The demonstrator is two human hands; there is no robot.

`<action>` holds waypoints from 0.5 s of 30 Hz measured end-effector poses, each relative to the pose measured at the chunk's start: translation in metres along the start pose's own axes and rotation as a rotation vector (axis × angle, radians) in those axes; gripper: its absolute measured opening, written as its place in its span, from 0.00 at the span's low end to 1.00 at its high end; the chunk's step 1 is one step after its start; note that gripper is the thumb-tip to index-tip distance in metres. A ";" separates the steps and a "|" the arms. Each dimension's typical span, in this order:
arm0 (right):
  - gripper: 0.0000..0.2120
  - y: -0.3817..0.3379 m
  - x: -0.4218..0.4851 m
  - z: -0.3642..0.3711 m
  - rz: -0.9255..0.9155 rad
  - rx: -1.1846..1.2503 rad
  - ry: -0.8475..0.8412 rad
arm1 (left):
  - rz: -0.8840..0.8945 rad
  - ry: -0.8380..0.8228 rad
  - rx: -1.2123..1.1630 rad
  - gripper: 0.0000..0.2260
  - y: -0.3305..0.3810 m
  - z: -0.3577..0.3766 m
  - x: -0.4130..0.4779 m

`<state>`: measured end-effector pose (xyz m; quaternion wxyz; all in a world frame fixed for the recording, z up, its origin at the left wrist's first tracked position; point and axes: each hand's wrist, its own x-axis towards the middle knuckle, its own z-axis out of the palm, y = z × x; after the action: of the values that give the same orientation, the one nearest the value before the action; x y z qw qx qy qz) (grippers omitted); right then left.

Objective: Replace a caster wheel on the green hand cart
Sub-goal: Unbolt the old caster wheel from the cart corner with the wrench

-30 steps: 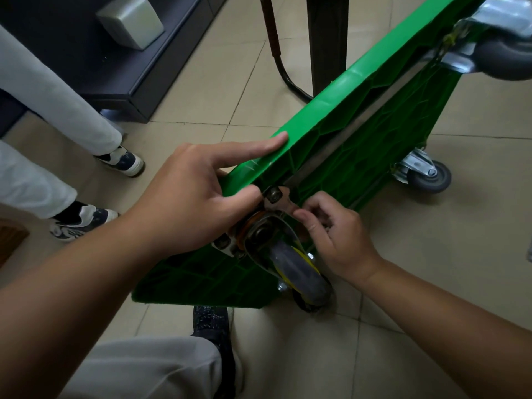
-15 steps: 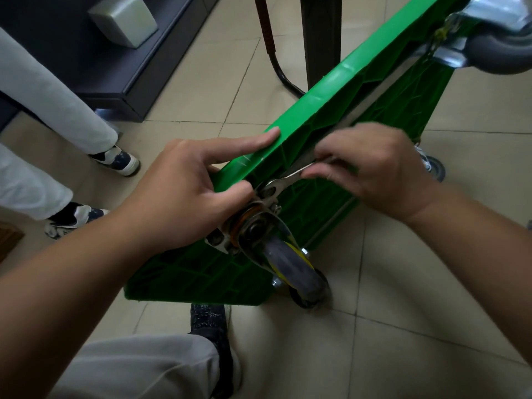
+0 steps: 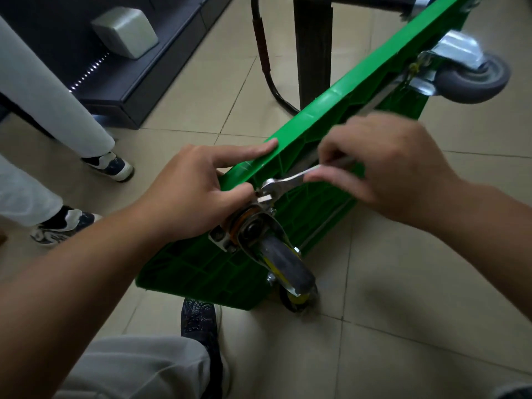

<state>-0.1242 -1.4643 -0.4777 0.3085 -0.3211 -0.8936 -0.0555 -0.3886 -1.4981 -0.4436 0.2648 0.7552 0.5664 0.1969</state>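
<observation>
The green hand cart (image 3: pixel 325 116) stands tilted on its edge on the tiled floor, underside toward me. A grey caster wheel (image 3: pixel 283 263) on a metal mounting plate (image 3: pixel 223 240) sits at its near corner. My left hand (image 3: pixel 195 191) grips the cart's rim, index finger stretched along the edge and thumb pressed by the plate. My right hand (image 3: pixel 385 165) pinches the handle of a silver wrench (image 3: pixel 285 181), whose jaw sits on a bolt at the plate's upper corner. A second caster (image 3: pixel 469 73) juts out at the far end.
Another person's white-trousered legs and sneakers (image 3: pixel 110 165) stand at the left. A dark cabinet base (image 3: pixel 138 82) with a grey box (image 3: pixel 125 31) lies behind them. A black post (image 3: pixel 313 50) and cable (image 3: pixel 264 59) rise beyond the cart. My own shoe (image 3: pixel 200 321) is beneath it.
My right hand rose from beside the caster fork to the wrench handle and now holds it slightly lower and further right. The left hand kept its grip on the rim.
</observation>
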 end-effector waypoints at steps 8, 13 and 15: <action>0.18 -0.020 -0.058 0.082 0.706 0.935 0.142 | 0.026 0.018 0.022 0.27 -0.002 0.001 0.001; 0.16 -0.044 -0.059 0.118 0.830 1.076 0.245 | 0.013 -0.003 -0.009 0.25 -0.001 0.002 0.001; 0.14 -0.056 -0.059 0.126 0.813 1.098 0.242 | 0.015 -0.001 -0.017 0.26 -0.001 0.001 0.001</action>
<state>-0.1880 -1.5028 -0.6080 0.5202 -0.4194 -0.5603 0.4894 -0.3884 -1.4971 -0.4455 0.2700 0.7571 0.5591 0.2032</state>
